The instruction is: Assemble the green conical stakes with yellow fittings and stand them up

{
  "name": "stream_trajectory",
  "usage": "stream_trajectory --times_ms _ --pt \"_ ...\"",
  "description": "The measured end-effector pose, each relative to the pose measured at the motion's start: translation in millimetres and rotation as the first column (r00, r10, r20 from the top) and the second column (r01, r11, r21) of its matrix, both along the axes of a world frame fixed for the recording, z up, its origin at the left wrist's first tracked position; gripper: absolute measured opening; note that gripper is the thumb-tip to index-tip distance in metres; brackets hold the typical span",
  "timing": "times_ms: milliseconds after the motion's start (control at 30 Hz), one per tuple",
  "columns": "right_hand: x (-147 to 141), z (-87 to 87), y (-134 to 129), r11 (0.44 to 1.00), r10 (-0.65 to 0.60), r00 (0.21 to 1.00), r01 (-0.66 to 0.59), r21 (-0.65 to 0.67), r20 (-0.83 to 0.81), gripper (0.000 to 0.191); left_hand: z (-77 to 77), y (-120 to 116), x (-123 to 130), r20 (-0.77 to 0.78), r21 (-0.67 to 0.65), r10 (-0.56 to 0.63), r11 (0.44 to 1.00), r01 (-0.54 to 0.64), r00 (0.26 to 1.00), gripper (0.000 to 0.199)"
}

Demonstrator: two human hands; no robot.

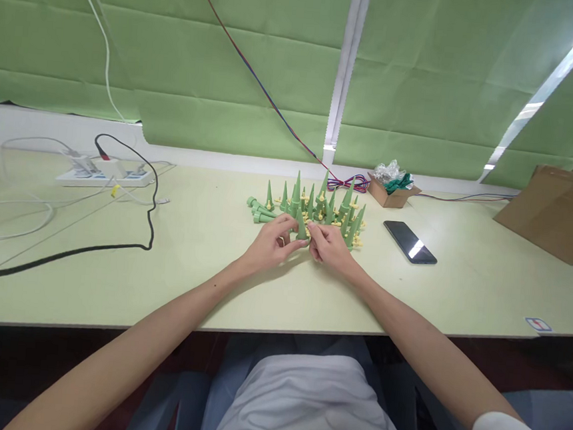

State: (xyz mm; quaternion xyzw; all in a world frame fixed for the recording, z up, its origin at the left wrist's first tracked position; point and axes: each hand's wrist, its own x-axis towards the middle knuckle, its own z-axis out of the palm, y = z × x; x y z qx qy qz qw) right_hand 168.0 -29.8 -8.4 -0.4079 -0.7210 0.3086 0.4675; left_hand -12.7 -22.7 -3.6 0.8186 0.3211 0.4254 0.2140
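Pale work surface [279,301]. Both forearms [170,318] stretched in over near edge, angled inward. Green spike cluster [295,199] mid-surface, toward far edge. Left hand [268,245] curled, thumb and fingers grasping green cone [301,226] upright at cluster's near side. Right hand [332,247] half-fisted beside cone; whether it grips anything small, cannot tell.

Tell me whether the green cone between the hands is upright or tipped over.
Roughly upright: the green cone has its narrow tip up and wide end down, with the left hand holding it low.
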Motion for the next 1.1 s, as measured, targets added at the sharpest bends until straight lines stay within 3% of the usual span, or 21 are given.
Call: stream_trajectory --times_ms 200,467,667,867,1100 --pt "-1 1.9 0 1.0 -0.023 1.0 0.024 -0.007 0.016 0.068 -1.7 2 1 -0.027 0.166 0.022 0.986 -0.017 0.999 0.021" --pt "-3 -0.4 3 0.995 -0.083 0.993 0.087 0.052 -0.082 0.061 -0.8 4 3 0.032 0.195 0.114 0.974 -0.118 0.993 0.017" --pt "-2 -0.1 4 0.995 -0.066 0.977 0.079 0.059 -0.203 0.054 8.0 -1 4 0.107 -0.024 0.18 0.984 -0.178 0.978 0.031" --pt "-4 1.4 2 1.0 0.013 0.989 -0.009 0.026 -0.145 0.056 11.0 -4 2 0.054 -0.323 0.054 0.946 -0.034 0.997 0.053" --pt "-2 -2.5 3 0.999 0.038 0.994 -0.038 0.006 -0.104 0.057 9.2 -6 0 0.07 -0.421 0.01 0.907 0.02 0.997 0.051"
